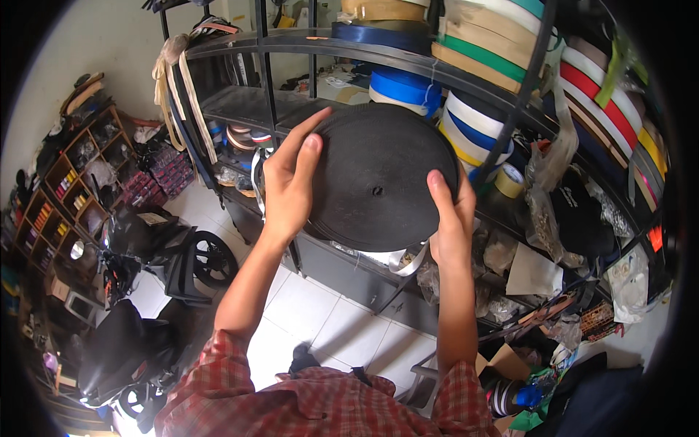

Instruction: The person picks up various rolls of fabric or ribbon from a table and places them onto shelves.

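Between my two hands I hold a large, flat roll of black webbing, its round face with a small centre hole turned toward me. My left hand grips its left edge, thumb on the near face and a finger stretched along the rim. On the opposite edge, my right hand presses its thumb on the face; its other fingers are mostly hidden behind the roll. The roll is raised in front of a black metal shelf rack. Just behind it lie a blue roll and a stack of white, blue and yellow rolls.
More coloured rolls fill the rack's right side. A roll of tape and plastic bags crowd a lower shelf. At left stand a black motorbike and a wooden cubby shelf. Boxes and cloth lie low on the right.
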Demonstrator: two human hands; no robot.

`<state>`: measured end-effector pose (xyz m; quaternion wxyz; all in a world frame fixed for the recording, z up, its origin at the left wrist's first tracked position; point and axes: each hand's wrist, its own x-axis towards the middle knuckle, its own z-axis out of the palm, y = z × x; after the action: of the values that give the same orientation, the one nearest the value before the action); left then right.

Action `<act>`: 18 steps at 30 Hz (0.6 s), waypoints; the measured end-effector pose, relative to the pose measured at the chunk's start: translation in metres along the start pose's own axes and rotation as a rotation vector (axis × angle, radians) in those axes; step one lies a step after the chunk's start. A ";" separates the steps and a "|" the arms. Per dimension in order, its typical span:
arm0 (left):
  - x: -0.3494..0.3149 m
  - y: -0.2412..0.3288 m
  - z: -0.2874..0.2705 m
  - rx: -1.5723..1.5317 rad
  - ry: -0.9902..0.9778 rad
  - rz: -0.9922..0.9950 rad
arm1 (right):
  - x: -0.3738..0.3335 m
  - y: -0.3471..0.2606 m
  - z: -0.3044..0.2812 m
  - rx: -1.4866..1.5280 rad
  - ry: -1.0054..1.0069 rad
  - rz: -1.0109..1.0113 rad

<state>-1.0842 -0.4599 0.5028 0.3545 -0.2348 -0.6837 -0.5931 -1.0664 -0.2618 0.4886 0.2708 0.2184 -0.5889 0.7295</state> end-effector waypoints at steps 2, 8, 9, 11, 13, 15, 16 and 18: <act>0.014 -0.016 -0.004 -0.229 -0.024 -0.053 | 0.015 0.010 0.011 -0.053 0.083 -0.052; 0.044 -0.055 0.019 -0.376 0.141 -0.018 | 0.061 0.034 0.079 0.221 0.399 -0.208; 0.050 -0.050 0.032 -0.447 0.249 -0.057 | 0.067 0.041 0.093 0.210 0.402 -0.221; 0.071 -0.056 0.032 -0.556 0.348 -0.092 | 0.082 0.048 0.114 0.241 0.512 -0.324; 0.107 -0.081 0.014 -0.554 0.257 0.066 | 0.094 0.059 0.110 0.085 0.338 -0.384; 0.140 -0.089 0.000 -0.623 0.199 0.098 | 0.102 0.053 0.094 -0.157 0.168 -0.312; 0.155 -0.091 -0.005 -0.599 0.176 0.126 | 0.106 0.046 0.096 -0.172 0.184 -0.331; 0.175 -0.092 -0.008 -0.590 0.204 0.103 | 0.112 0.040 0.108 -0.113 0.061 -0.189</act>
<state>-1.2623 -0.5022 0.5777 0.3675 -0.3012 -0.4302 -0.7676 -1.1777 -0.3581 0.5534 0.3680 0.2354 -0.5972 0.6727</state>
